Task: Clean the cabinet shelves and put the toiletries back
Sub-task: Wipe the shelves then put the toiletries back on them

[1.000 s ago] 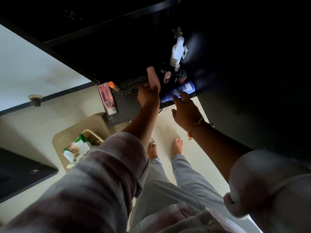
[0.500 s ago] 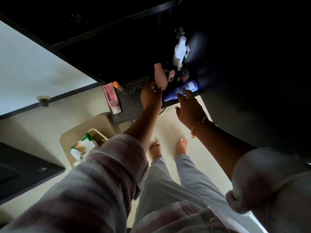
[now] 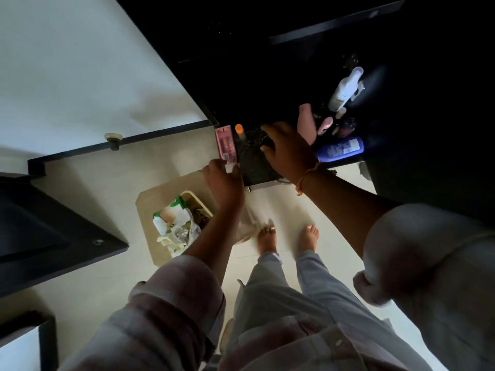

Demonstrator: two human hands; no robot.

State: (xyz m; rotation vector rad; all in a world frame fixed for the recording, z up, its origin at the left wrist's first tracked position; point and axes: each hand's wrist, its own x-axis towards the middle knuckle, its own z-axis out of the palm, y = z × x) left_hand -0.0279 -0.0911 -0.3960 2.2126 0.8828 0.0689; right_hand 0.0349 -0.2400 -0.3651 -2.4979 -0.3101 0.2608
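Observation:
A dark speckled shelf (image 3: 254, 162) carries the toiletries. A pink tube (image 3: 226, 144) lies at its left edge, beside a small orange-capped item (image 3: 239, 129). My left hand (image 3: 224, 182) has its fingers curled at the tube's white cap end. Over the middle of the shelf my right hand (image 3: 289, 152) lies spread, fingers straight, holding nothing. To its right are a pink bottle (image 3: 306, 121), a blue bottle (image 3: 340, 149) lying on its side, a white spray bottle (image 3: 345, 89) and several small dark items.
A beige bin (image 3: 150, 202) with wrappers and packets stands on the pale floor below the shelf. My bare feet (image 3: 288, 236) are beside it. A dark open door panel (image 3: 53, 236) juts in at left. Something pale and blurred (image 3: 247, 223) hangs under my left wrist.
My left hand let go of the pink bottle and moved left to the pink tube's cap. My right hand left the blue bottle and moved left over the shelf. The view shifted.

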